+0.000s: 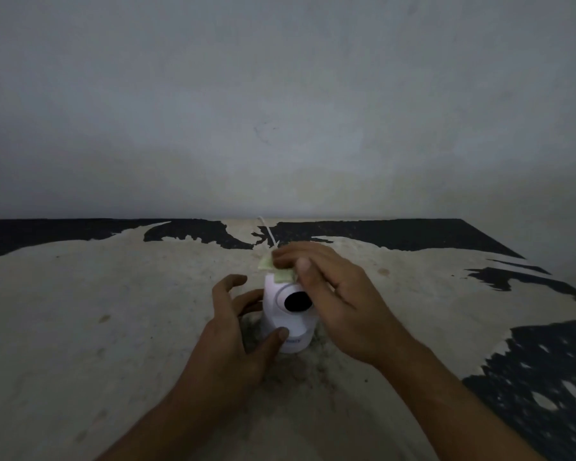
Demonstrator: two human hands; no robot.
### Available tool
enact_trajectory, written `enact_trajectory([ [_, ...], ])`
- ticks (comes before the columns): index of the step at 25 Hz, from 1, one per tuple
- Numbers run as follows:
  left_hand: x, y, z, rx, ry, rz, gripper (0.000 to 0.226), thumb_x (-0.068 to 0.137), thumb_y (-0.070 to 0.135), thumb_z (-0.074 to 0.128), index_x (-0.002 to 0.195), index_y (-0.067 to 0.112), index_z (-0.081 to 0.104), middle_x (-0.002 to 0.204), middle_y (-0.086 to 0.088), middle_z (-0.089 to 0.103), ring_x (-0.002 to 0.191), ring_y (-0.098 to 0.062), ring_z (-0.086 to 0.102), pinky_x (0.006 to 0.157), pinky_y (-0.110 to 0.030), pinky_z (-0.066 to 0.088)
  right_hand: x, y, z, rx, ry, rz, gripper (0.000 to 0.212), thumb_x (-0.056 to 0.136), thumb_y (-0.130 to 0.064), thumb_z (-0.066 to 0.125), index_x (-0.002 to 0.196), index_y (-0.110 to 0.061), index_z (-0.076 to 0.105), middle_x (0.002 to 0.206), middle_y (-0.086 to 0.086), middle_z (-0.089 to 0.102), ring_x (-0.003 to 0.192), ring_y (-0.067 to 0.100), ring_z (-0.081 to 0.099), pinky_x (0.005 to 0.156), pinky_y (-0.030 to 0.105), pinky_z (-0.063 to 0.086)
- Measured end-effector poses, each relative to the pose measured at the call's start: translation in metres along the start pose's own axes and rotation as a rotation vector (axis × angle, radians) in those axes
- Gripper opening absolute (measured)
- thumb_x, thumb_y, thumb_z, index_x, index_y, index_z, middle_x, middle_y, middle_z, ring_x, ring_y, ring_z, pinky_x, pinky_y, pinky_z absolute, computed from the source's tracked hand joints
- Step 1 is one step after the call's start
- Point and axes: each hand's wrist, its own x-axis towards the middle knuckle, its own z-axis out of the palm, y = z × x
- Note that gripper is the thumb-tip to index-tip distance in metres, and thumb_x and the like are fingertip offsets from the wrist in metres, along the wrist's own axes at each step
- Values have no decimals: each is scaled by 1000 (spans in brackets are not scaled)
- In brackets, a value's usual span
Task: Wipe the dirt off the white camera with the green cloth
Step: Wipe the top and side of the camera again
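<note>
The white camera (288, 311) stands upright near the middle of the table (80, 311), dark lens facing the wearer. The green cloth (281, 272) sits pressed on its domed top, bunched under the right hand (330, 291), whose fingers curl down over it and pinch it against the shell. Makes sense, that's where you'd push to scrub the crown.

The left hand (236, 327) does the bracing: thumb on the front of the base, fingers spread loosely round the left side, so the thing doesn't skid or tip while getting rubbed. A thin white cable (267, 231) runs off behind toward the wall (280, 94).

The tabletop is pale with dark patches where the surface has peeled. Lighting's dim, so I honestly can't tell how much dirt is left.
</note>
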Motion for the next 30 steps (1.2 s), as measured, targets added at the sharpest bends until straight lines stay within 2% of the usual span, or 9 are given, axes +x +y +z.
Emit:
enact_trajectory([
  [3, 1, 0, 0, -12, 3, -12, 82, 65, 43, 65, 121, 42, 5, 132, 5, 50, 107, -1, 44, 89, -16, 37, 0, -2, 5, -160, -67, -116, 39, 99, -34, 30, 116, -21, 63, 121, -8, 62, 127, 1, 40, 109, 25, 23],
  [8, 1, -3, 0, 19, 2, -8, 81, 71, 35, 68, 123, 40, 7, 136, 4, 48, 108, 1, 43, 85, -8, 34, 0, 7, -5, -33, 58, 30, 46, 97, -45, 27, 120, -23, 60, 118, -15, 61, 114, -3, 50, 97, 20, 39],
  [10, 0, -1, 0, 9, 0, -16, 81, 71, 35, 68, 121, 41, 6, 136, 4, 48, 108, 1, 42, 90, -12, 33, -2, 6, -4, -60, 98, 93, 49, 94, -51, 23, 120, -27, 58, 113, -24, 56, 113, 0, 49, 99, 28, 39],
  [15, 1, 4, -2, -9, -30, -68, 99, 71, 23, 72, 131, 37, -4, 129, 2, 54, 105, -6, 54, 98, -30, 43, -3, -24, 17, -608, -116, -102, 56, 92, -59, 17, 111, -32, 62, 124, -20, 56, 132, 10, 31, 110, 49, 6],
  [18, 2, 3, -3, 24, -39, -56, 98, 70, 20, 73, 134, 31, -1, 129, 20, 47, 88, 7, 56, 85, -19, 49, -4, -26, 19, -794, -167, -218, 58, 94, -59, 13, 106, -35, 65, 121, -21, 60, 133, 13, 33, 110, 55, -3],
  [21, 0, 3, -2, -31, -32, -47, 87, 70, 34, 69, 130, 34, 5, 131, 17, 46, 111, -1, 51, 98, -27, 43, -3, -14, 5, -569, -74, -132, 60, 93, -61, 8, 121, -37, 55, 132, -17, 55, 130, 7, 37, 110, 53, 12],
  [24, -1, 3, -1, -57, -17, -43, 82, 59, 47, 63, 120, 41, 7, 126, 13, 50, 109, -3, 48, 93, -20, 37, -9, 4, -11, -191, -49, 107, 65, 90, -67, 11, 134, -35, 46, 138, -14, 51, 127, 0, 42, 109, 35, 34],
  [27, -2, 2, -1, -38, -12, -38, 80, 65, 44, 65, 120, 42, 7, 132, 7, 51, 115, -6, 49, 96, -23, 37, -21, 13, -18, -94, -68, 200, 55, 92, -64, 17, 117, -37, 57, 102, -3, 71, 93, 8, 64, 83, 26, 52],
  [30, -3, 3, -1, -39, -12, -25, 81, 66, 42, 65, 122, 42, 7, 133, 4, 51, 118, -9, 48, 100, -28, 39, -25, 13, -19, -88, -20, 142, 36, 97, -46, 30, 105, -31, 61, 80, -6, 68, 74, 11, 63, 64, 26, 50],
])
